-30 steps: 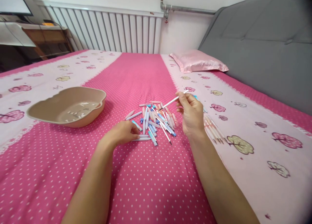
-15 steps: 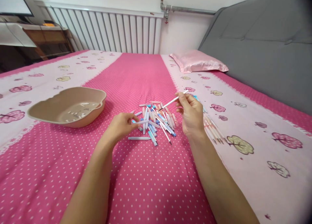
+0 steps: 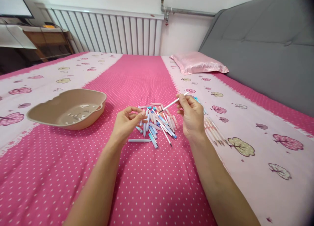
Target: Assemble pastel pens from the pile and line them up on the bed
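Note:
A loose pile of pen parts [image 3: 153, 127], in blue, pink, white and lilac, lies on the pink dotted bedspread. Over its left edge is my left hand [image 3: 129, 121], fingers bent and close together; whether anything is between them I cannot make out. My right hand [image 3: 192, 114] pinches a thin white pen refill [image 3: 173, 103], its dark tip pointing down left over the pile. Right of that hand lies a row of assembled pens [image 3: 214, 129], partly hidden by it. One pale barrel [image 3: 139, 141] sits apart at the pile's near left.
A beige basin [image 3: 68, 108] with small white pieces inside stands on the left. Farther back are a pink pillow [image 3: 198, 63], a white radiator [image 3: 127, 34] and a grey headboard [image 3: 260, 49]. A desk [image 3: 46, 36] with a screen is at the far left.
My left hand has moved slightly up and right, and the lilac barrel seen at its fingers is no longer visible there. My right hand holds the refill almost unchanged.

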Motion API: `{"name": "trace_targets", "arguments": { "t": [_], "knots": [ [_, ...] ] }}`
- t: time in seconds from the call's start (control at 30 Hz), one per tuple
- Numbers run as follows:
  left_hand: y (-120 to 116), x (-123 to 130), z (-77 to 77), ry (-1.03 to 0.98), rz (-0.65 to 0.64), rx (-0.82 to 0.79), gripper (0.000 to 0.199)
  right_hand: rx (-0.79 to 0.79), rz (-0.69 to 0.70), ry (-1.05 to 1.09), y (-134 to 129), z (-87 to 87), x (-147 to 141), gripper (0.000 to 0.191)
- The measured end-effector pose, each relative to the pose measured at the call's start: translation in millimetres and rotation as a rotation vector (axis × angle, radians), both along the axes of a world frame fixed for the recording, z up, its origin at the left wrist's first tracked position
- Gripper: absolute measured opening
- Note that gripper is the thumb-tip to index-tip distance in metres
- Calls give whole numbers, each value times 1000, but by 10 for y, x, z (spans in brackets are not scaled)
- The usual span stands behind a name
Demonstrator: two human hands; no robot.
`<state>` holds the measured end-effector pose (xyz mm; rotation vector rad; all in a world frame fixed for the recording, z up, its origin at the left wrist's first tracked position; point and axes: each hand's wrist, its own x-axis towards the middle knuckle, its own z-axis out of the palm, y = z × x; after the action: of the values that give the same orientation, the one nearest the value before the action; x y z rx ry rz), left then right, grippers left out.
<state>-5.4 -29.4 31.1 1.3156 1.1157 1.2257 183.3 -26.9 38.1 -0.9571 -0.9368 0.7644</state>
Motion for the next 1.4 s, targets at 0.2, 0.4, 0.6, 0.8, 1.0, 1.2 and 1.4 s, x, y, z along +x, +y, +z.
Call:
{"name": "trace_targets", "arguments": {
  "t": [0.2, 0.4, 0.6, 0.8, 1.0, 1.2, 1.4],
  "knots": [
    [20, 52, -114, -10, -304, -24, 38, 11, -2, -8, -3, 9, -8, 21],
    [5, 61, -157, 73, -455, 16, 29, 1, -16, -70, -9, 14, -4, 22],
    [18, 65, -165, 117, -538, 34, 25, 17, -31, -79, -19, 27, -13, 21],
    [20, 61, -160, 122, -511, 65, 25, 32, -40, -59, -23, 29, -6, 20],
    [24, 61, -167, 121, -505, 61, 26, 45, -63, -140, -7, 29, -10, 21],
    [30, 67, -157, 146, -483, 91, 25, 75, -30, -205, -17, 20, -38, 22],
    [44, 68, -187, 164, -500, 89, 24, 69, 32, -251, -31, 26, -48, 19]
  ]
}}
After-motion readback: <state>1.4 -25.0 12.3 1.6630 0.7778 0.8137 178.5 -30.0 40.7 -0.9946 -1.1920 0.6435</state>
